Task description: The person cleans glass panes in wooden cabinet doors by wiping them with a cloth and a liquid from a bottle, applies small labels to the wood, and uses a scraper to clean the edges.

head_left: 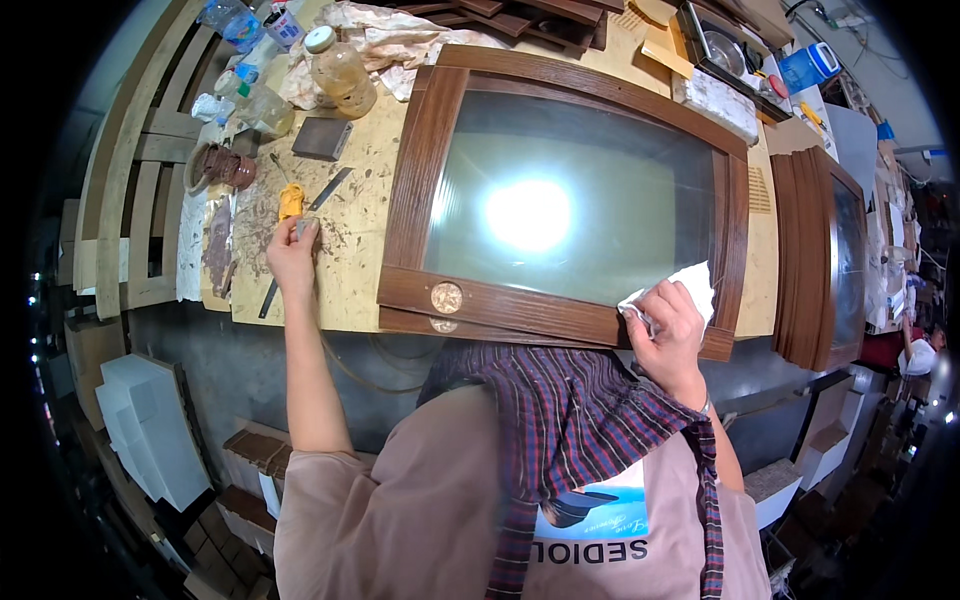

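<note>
A wooden-framed glass door lies on the table in front of me, with a bright light reflected in its pane. At its lower right corner my right hand is closed round a crumpled white wipe and rests on frame and glass. Off to the left, my left hand pinches a small grey piece whose kind I cannot make out. Just beyond those fingertips sits a crumpled yellow thing. A dark flat strip lies beside it, partly hidden by the hand.
Another frame edge shows under the door. A dark block, a brown-stained pot, a jar and bottles stand at the far left near a stained cloth. Stacked doors stand on the right; brown wooden pieces lie at the back.
</note>
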{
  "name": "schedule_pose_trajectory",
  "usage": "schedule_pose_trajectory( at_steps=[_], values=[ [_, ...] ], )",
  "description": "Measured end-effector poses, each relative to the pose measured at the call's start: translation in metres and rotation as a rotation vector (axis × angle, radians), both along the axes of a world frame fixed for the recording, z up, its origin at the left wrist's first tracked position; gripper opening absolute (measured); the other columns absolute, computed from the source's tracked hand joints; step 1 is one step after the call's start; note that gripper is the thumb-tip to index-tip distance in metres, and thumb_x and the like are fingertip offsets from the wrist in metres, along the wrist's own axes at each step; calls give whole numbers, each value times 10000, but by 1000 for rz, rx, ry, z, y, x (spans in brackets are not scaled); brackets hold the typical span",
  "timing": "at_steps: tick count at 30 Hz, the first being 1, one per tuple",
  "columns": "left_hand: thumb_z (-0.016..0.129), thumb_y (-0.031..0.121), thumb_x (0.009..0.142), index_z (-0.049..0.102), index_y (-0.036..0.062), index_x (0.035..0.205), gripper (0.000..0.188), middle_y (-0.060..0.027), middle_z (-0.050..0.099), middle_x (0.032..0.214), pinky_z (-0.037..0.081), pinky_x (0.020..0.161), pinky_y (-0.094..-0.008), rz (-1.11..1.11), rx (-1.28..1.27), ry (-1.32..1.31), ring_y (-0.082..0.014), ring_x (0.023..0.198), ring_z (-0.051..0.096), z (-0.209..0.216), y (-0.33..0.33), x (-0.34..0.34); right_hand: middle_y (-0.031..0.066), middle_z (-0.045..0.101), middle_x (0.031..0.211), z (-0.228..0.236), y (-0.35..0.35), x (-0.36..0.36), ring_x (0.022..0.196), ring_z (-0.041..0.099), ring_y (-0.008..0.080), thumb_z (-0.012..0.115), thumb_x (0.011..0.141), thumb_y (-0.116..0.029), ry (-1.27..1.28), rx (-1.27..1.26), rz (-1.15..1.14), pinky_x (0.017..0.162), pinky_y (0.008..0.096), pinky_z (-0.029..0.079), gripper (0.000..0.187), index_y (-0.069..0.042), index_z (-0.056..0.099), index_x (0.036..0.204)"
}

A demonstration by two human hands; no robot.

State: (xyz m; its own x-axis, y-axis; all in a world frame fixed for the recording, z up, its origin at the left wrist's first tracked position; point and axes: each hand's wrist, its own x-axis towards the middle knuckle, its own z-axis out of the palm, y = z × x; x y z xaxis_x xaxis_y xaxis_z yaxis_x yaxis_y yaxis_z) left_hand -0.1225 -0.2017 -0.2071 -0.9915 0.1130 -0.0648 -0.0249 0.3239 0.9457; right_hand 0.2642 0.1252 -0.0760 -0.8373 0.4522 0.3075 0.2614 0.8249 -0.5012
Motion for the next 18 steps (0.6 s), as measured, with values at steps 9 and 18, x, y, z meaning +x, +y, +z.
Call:
schedule_pose_trajectory(
  at_steps=[9, 18],
  values=[
    [758, 106, 818, 678, 34, 1205, 402, -57, 653, 876, 485, 722, -293, 85, -362, 262, -158, 763, 595, -2, -33, -43, 93, 531, 734, 2, -9, 0, 695, 515, 292, 700, 692, -37, -16, 30, -47, 604, 404, 416, 91, -34, 615, 724],
    [704, 153, 857, 589, 49, 1338, 506, -148, 652, 1207, 519, 846, -359, 216, -830, 275, -250, 905, 662, 38, -30, -40, 99, 524, 734, 9, -4, 4, 704, 526, 272, 706, 747, -62, -30, -124, -49, 614, 369, 420, 77, -14, 648, 765]
  ],
)
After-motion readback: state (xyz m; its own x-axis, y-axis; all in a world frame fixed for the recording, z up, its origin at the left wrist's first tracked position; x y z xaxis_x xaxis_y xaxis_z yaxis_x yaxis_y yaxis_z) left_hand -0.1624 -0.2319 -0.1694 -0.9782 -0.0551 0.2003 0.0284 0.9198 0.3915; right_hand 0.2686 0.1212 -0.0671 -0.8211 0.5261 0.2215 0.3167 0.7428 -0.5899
